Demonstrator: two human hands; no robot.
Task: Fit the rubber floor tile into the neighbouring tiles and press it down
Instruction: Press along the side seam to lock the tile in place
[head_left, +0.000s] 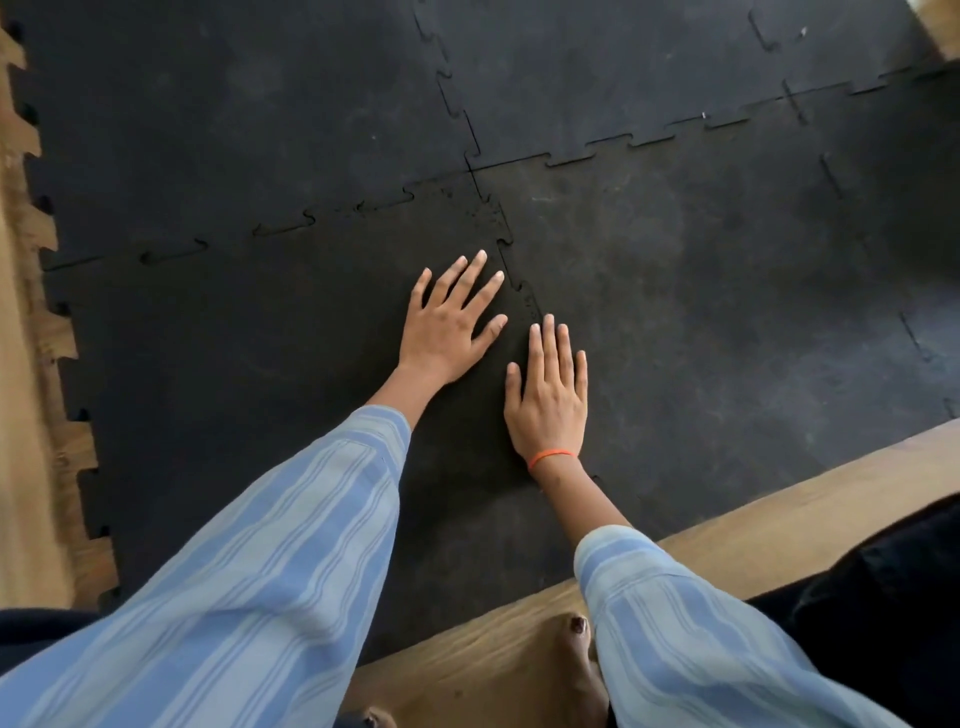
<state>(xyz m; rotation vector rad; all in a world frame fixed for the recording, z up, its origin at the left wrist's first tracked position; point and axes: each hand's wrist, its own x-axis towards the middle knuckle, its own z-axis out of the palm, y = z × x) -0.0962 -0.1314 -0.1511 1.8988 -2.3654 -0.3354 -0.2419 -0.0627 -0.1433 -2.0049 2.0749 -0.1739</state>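
Both palms are pressed flat along the interlocking seam of a black rubber floor tile.

The rubber floor tile (249, 374) is laid at the lower left of the mat, its toothed edges met by the neighbouring tiles (701, 291) above and to the right. The left hand (447, 325) is spread wide, fingers splayed, entirely on this tile just beside the seam. The right hand (548, 395), fingers extended and close together, nothing held, is laid over the seam itself. An orange wristband (551, 456) is worn on the right wrist. Wooden flooring (727, 540) is seen nearer the body.
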